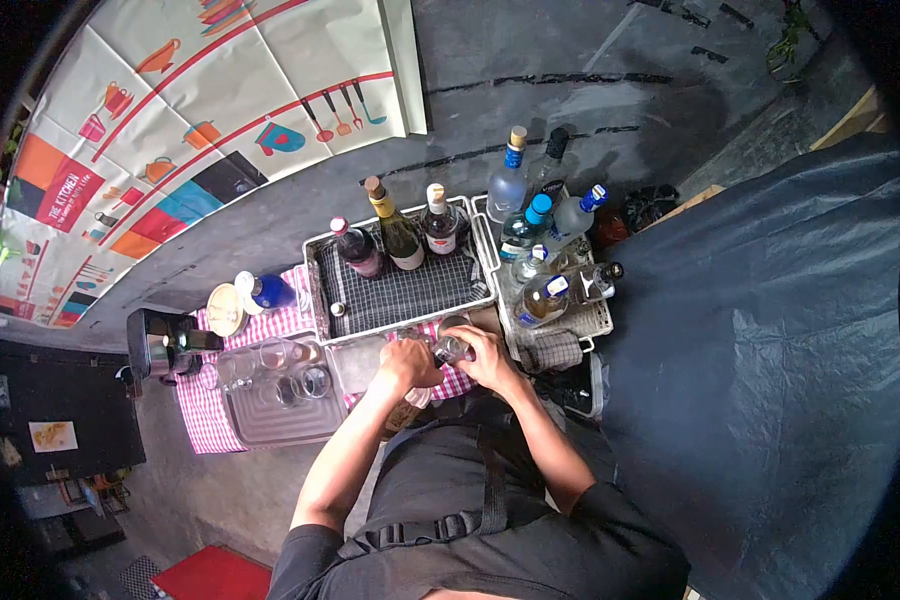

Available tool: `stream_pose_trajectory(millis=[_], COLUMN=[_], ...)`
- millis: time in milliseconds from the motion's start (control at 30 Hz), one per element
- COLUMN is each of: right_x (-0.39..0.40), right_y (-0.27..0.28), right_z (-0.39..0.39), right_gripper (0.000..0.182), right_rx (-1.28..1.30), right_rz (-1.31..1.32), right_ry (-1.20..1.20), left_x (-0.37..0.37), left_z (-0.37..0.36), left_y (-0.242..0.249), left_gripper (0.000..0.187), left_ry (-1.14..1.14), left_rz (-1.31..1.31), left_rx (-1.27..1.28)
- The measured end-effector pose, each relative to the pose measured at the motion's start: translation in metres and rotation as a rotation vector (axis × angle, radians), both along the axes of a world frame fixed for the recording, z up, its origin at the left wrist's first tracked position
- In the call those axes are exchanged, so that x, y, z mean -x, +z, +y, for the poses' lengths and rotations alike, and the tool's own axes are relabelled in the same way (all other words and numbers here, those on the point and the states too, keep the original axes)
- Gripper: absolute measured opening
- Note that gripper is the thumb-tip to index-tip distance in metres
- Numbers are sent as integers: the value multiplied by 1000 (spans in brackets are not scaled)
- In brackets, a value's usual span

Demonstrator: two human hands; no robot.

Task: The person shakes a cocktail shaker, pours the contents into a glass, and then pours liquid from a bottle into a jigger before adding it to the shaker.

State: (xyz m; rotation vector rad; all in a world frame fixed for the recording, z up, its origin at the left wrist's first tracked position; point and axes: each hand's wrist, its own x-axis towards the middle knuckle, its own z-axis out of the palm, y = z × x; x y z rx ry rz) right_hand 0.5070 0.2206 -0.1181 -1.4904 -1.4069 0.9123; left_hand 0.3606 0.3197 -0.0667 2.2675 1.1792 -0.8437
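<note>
My left hand (pixel 410 362) is closed at the front edge of the table, its fingers around something I cannot make out. Right beside it, my right hand (pixel 487 362) is closed on a small clear glass (pixel 452 350). Both hands are close together above a pink checked cloth (pixel 454 384). Just behind them is the wire tray (pixel 400 325) with a dark checked liner, where three corked or capped bottles stand, among them a green one (pixel 400 236). A small round white-topped item (pixel 338 309) sits in its near left corner.
On the left, a clear tray (pixel 285 428) holds several glasses, near a black appliance (pixel 160 345) and a blue container (pixel 270 291). Several bottles crowd a white rack (pixel 590 322) on the right. A dark plastic sheet (pixel 750 370) hangs at far right.
</note>
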Motion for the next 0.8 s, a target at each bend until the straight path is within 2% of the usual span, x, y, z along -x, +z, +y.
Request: stream_pose_trajectory(millis=[800], right_x=[1], right_y=[1], right_z=[0], right_gripper=[54], right_rx=[11], right_rz=[2], right_ry=[-9], left_x=[0], left_z=[-1], left_y=[-1], left_gripper=[50], left_ry=[-11], left_rz=[38], left_rx=[27])
